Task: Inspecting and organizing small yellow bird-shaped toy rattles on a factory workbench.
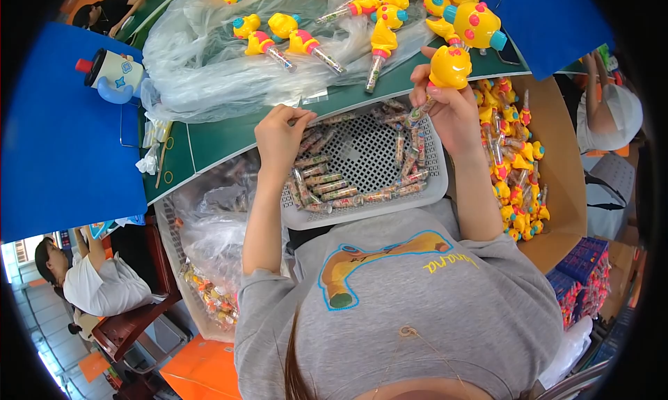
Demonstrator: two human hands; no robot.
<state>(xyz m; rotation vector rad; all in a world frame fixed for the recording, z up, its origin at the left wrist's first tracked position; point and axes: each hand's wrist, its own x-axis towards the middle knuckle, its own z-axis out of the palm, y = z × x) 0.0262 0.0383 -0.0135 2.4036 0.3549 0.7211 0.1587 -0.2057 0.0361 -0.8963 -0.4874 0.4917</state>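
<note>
My right hand [456, 118] grips a yellow toy duck [451, 67] by the clear tube at its lower end, with the round head pointing up and away from me. My left hand [278, 137] is pinched at the table edge, the thumb and index finger together; a small dark tip shows there, too little to name. Below both hands rests a grey-white plastic basket [296, 221] on my lap, with several candy-filled tubes [341, 193] lying around its mesh bottom.
More duck toys [383, 41] lie on a clear plastic bag [184, 66] across the green table [177, 165]. A cardboard box [565, 177] of duck toys stands at right, a bag-lined crate at left. A cup [118, 73] sits on the blue panel. Other people sit nearby.
</note>
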